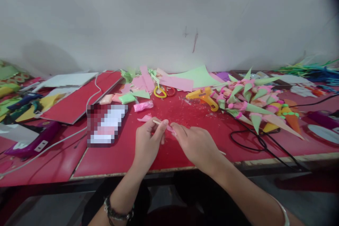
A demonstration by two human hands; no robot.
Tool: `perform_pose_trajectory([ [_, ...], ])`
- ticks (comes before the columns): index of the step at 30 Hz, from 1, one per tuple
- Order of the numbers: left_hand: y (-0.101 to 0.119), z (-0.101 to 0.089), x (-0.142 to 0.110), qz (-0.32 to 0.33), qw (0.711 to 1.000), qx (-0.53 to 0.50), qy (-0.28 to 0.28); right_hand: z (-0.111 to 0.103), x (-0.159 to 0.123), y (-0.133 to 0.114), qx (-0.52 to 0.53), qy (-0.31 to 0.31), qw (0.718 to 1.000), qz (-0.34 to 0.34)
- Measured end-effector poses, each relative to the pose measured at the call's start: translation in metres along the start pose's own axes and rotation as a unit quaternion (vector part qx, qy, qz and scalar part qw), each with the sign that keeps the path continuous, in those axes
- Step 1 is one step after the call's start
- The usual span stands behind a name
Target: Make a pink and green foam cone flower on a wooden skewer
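Observation:
My left hand (150, 137) is closed, with thumb and forefinger pinching a thin pale wooden stick (156, 122) over the red table. Close beside it, my right hand (198, 144) has its fingers pressed together on a narrow pink strip (171, 129) that lies along the stick between both hands. A pale stick end (221, 153) shows past the right hand; whether it belongs to the same stick is hidden. Just behind my left fingers is a crumpled pink piece (144, 118). A pink packet (143, 106) lies farther back.
A yellow glue gun (202, 96) and scissors (160, 92) lie ahead. At right are several pink and green paper cones (249, 95) and a black cord (261, 144). A blurred phone (107, 125), red board (82, 97) and purple device (37, 141) are at left. A white partition (132, 28) stands behind.

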State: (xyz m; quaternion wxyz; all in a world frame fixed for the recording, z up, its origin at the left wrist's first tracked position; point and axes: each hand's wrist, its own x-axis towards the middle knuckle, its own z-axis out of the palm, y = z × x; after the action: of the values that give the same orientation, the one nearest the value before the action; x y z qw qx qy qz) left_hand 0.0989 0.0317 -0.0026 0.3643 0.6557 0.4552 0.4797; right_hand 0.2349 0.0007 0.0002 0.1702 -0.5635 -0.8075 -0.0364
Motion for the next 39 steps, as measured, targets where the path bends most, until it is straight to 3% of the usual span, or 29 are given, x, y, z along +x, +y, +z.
perform_pose_trajectory([
  [2,0.001,-0.002,0.001,0.007,0.999,-0.035,-0.017,-0.004,-0.001,0.001,0.131,-0.032,0.991,0.017],
  [3,0.002,-0.003,0.001,0.012,0.997,-0.065,-0.036,-0.006,-0.001,0.003,0.227,-0.058,0.972,0.019],
  [5,0.002,-0.006,0.002,0.014,0.986,-0.136,-0.094,-0.010,-0.001,0.009,0.419,-0.127,0.899,0.014],
  [7,0.001,-0.008,0.002,0.004,0.970,-0.191,-0.152,-0.011,-0.001,0.016,0.546,-0.197,0.814,0.005],
  [8,0.001,-0.008,0.002,-0.002,0.962,-0.209,-0.173,-0.011,-0.001,0.018,0.580,-0.222,0.784,0.002],
  [10,-0.001,-0.009,0.002,-0.008,0.953,-0.233,-0.192,-0.011,0.000,0.019,0.610,-0.243,0.754,-0.002],
  [12,-0.002,-0.008,0.003,-0.017,0.954,-0.242,-0.177,-0.012,0.000,0.015,0.607,-0.222,0.763,0.004],
  [16,-0.003,-0.006,0.004,-0.019,0.975,-0.195,-0.103,-0.013,0.000,0.001,0.544,-0.132,0.828,0.038],
  [21,-0.003,-0.005,0.005,0.001,0.991,-0.119,-0.063,-0.006,-0.001,-0.006,0.353,-0.054,0.933,0.040],
  [24,-0.002,-0.004,0.003,-0.004,0.995,-0.097,-0.039,-0.001,-0.002,-0.007,0.241,-0.015,0.969,0.041],
  [30,0.000,-0.001,0.001,-0.015,0.995,-0.101,-0.025,0.005,-0.003,-0.007,0.069,0.056,0.996,0.006],
  [34,-0.001,-0.002,0.000,-0.014,0.995,-0.097,-0.020,0.005,-0.002,-0.005,0.059,0.058,0.997,0.001],
  [39,-0.004,-0.002,0.004,-0.013,0.997,-0.070,-0.035,0.006,0.000,-0.002,0.105,0.011,0.994,0.042],
])
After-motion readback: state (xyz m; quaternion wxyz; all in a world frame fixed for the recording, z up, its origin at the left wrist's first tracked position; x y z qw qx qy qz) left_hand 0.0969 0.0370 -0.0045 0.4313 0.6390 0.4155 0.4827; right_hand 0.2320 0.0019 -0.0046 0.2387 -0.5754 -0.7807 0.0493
